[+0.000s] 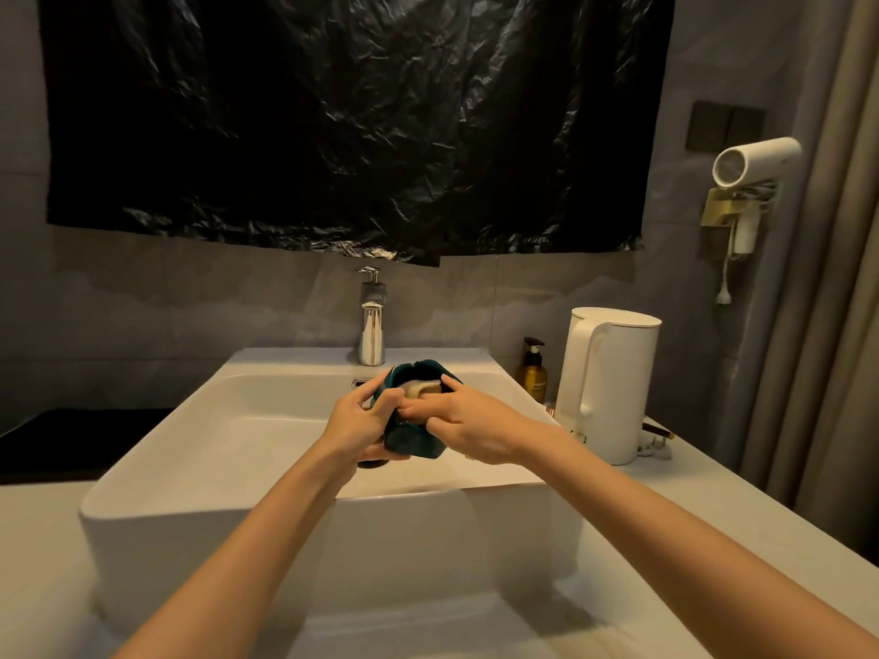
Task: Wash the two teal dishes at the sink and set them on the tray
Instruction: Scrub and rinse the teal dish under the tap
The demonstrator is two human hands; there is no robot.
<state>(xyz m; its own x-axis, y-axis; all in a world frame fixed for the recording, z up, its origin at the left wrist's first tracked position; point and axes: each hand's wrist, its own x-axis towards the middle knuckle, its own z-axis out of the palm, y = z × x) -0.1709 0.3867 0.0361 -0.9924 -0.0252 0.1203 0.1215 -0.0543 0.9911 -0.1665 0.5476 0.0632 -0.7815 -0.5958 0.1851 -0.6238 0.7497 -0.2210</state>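
Holding the teal dish (413,444) before the faucet (372,335), left hand (354,420) grips it, right hand (468,430) grips sponge (418,388).

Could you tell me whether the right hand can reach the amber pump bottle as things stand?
Probably yes: the amber pump bottle stands just right of the sink, nothing between it and the right hand, though its grip is busy with the sponge in the teal dish.

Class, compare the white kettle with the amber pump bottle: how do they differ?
The kettle is white, the bottle amber with a black pump. The kettle is far taller and wider than the bottle. The kettle has a side handle; the bottle has none. Both stand upright on the counter.
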